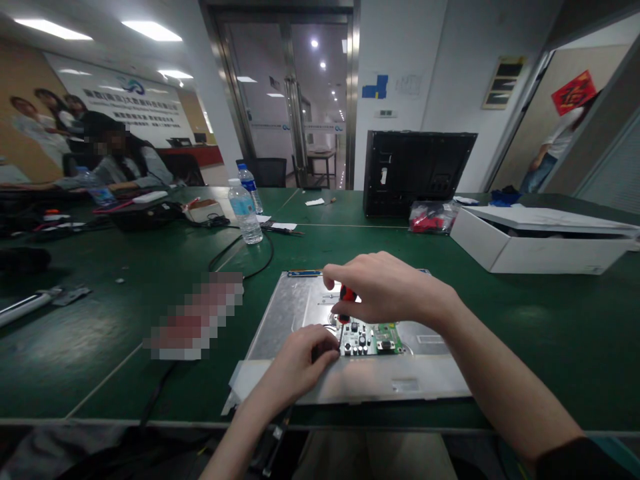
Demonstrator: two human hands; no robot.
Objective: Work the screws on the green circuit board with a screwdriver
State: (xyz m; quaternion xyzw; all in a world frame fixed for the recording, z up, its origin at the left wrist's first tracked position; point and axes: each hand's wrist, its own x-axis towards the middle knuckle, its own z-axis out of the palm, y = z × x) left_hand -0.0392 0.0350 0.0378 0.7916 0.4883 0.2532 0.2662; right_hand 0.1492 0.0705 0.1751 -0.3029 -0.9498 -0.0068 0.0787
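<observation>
In the head view a flat metal display panel [285, 313] lies on the green table in front of me, its back side up. A green circuit board [370, 339] with small components sits on its middle. My right hand [383, 287] is closed around the red and black handle of a screwdriver [346, 303], which stands nearly upright with its shaft down at the board's left edge. My left hand [310, 357] rests on the panel by the screwdriver's lower end, fingers curled together; whatever they pinch is hidden.
Behind the panel are water bottles [245, 213], a black monitor casing [417, 173], a plastic bag with red contents [433, 217] and a white box [545, 240]. A blurred-out reddish object [200, 317] and a cable lie left. A person [125, 157] sits at the far left.
</observation>
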